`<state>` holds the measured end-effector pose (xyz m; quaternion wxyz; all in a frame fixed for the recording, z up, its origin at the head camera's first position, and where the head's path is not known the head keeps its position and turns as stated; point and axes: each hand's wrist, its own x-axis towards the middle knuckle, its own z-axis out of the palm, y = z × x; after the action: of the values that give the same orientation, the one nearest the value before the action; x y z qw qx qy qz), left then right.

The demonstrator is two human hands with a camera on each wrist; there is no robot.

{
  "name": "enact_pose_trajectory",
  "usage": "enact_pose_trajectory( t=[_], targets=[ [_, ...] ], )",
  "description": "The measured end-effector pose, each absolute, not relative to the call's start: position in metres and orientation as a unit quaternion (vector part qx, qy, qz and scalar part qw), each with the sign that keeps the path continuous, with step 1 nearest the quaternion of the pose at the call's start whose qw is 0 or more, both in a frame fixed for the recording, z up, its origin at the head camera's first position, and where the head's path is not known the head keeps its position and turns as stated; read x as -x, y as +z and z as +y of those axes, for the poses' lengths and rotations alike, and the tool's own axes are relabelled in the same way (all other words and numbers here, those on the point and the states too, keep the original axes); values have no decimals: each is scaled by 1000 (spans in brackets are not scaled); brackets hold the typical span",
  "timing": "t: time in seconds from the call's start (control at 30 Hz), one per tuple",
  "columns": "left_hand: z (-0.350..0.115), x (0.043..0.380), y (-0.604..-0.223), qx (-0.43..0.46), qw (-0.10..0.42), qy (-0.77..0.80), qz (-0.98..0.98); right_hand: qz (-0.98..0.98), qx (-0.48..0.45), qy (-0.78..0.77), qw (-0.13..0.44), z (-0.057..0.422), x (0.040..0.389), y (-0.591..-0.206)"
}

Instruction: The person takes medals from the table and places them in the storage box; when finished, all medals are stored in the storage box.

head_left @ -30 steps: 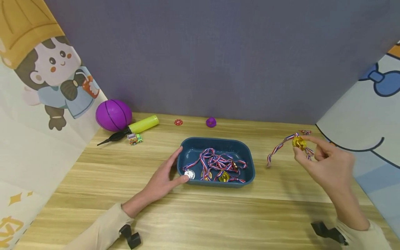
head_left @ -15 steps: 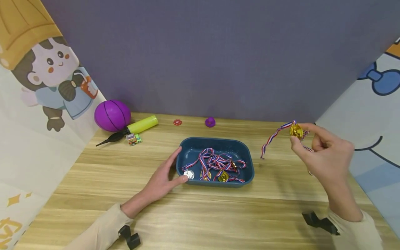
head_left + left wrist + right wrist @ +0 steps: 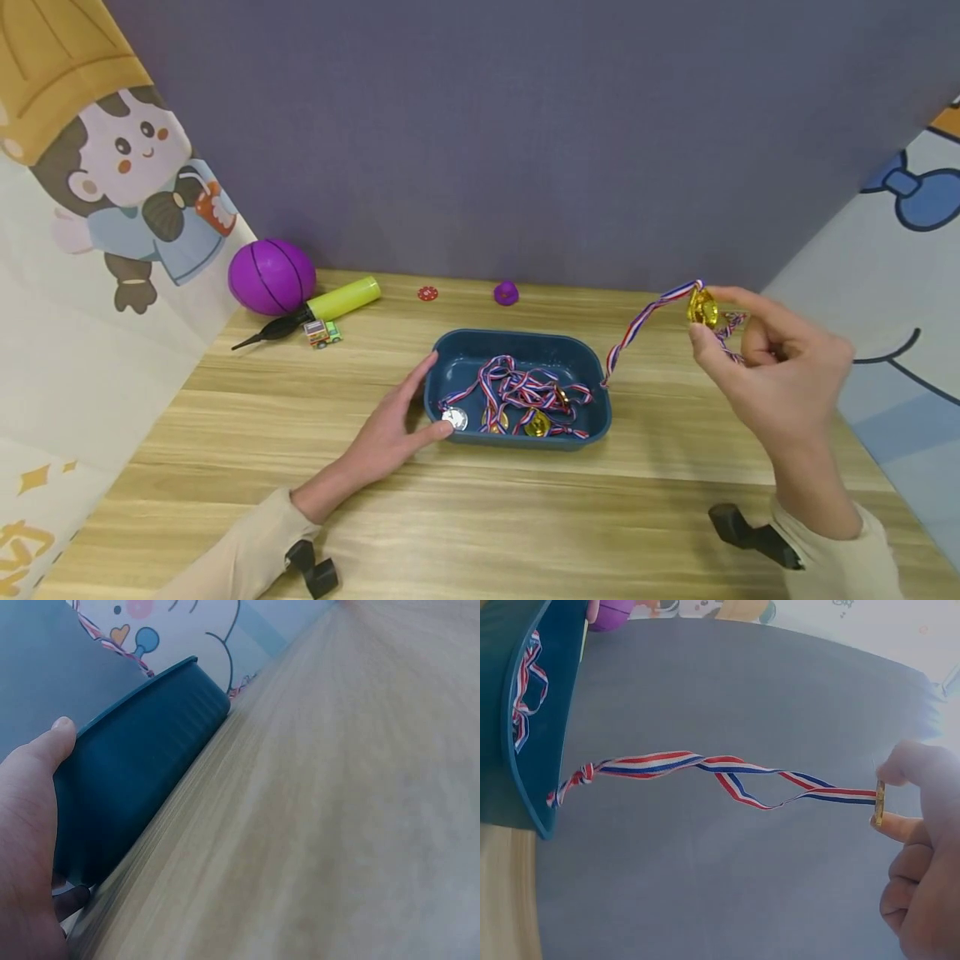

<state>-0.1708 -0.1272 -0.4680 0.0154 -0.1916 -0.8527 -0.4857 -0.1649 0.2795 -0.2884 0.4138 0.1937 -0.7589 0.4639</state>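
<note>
A dark blue-green plastic basin stands mid-table with several medals on striped ribbons inside, among them a silver medal and a gold medal. My left hand holds the basin's left end, thumb at the front rim and fingers along the end wall. To the right, my right hand pinches another gold medal by its edge between thumb and index finger, raised above the table. Its red, white and blue ribbon slants down to the left, the knotted end at the basin's right rim.
At the back left are a purple ball, a yellow-green hand pump and a toy truck. A red chip and a small purple ring-like piece lie near the grey back wall.
My right hand has lifted the gold medal and carried it slightly left, bringing the ribbon's loose end to the basin's rim. The left hand and the basin have stayed in place.
</note>
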Motion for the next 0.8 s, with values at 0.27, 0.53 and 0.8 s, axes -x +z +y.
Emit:
enact_pose_trajectory(
  t=[0.27,0.53,0.8],
  targets=[
    [-127,171,-469,188,20,-481,-856,-822,-216,378,367,278,168,-308],
    [-128,170,-468,185,17,-486,-854,-874,-218,322,292,264,173,-336],
    [-127,171,-468,188,16,-486,-854,-905,-242,276,217,245,182,-365]
  ],
)
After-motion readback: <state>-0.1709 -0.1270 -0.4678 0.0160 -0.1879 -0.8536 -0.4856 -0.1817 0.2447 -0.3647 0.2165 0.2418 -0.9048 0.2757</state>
